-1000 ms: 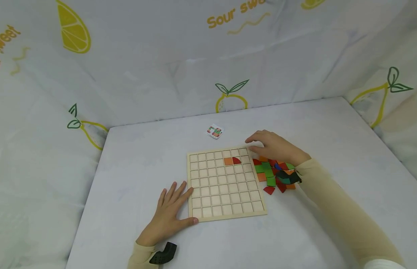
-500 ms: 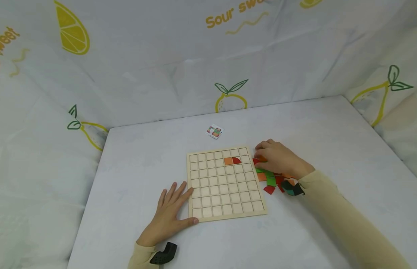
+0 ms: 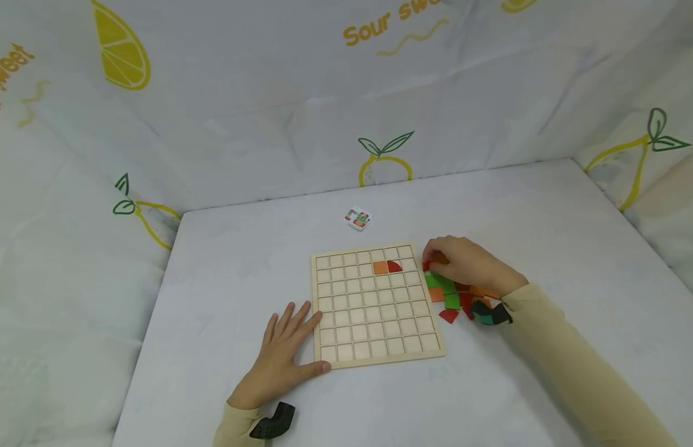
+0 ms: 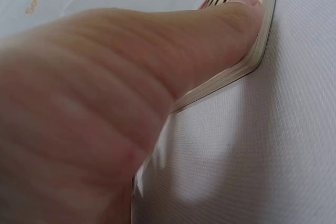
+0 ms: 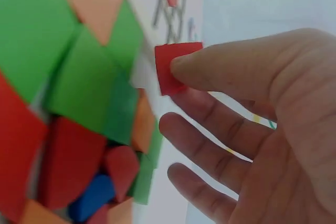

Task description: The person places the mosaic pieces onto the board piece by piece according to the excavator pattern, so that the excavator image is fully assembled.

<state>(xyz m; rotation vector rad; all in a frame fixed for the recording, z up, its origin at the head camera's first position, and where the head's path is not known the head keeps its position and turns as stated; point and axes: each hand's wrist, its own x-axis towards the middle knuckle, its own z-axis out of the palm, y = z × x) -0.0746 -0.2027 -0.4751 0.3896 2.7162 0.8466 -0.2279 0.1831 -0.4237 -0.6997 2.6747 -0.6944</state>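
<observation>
My left hand (image 3: pixel 279 357) lies with spread, straight fingers at the lower left of a wooden grid board (image 3: pixel 354 318), fingertips and thumb touching its edge. In the left wrist view, the thumb (image 4: pixel 210 40) rests on the board's corner. On the board, an orange square tile (image 3: pixel 380 267) sits beside a red quarter-round tile (image 3: pixel 394 266) in an upper row. Right of the board, my right hand (image 3: pixel 466 261) is over a pile of tiles. Its thumb and index finger pinch a red tile (image 5: pixel 165 69), partly covered by the thumb; the other fingers are loosely bent.
Loose green tiles (image 3: pixel 444 284) lie with red, orange and blue ones (image 5: pixel 92 198) close to the board's right edge, partly under the right hand. A small patterned card (image 3: pixel 357 218) lies beyond the board. A printed cloth (image 3: pixel 240 124) hangs behind the white table (image 3: pixel 240 261).
My right hand has moved from the board's upper right corner rightward and nearer to the tile pile, and now pinches a red tile. The left hand has stayed in place.
</observation>
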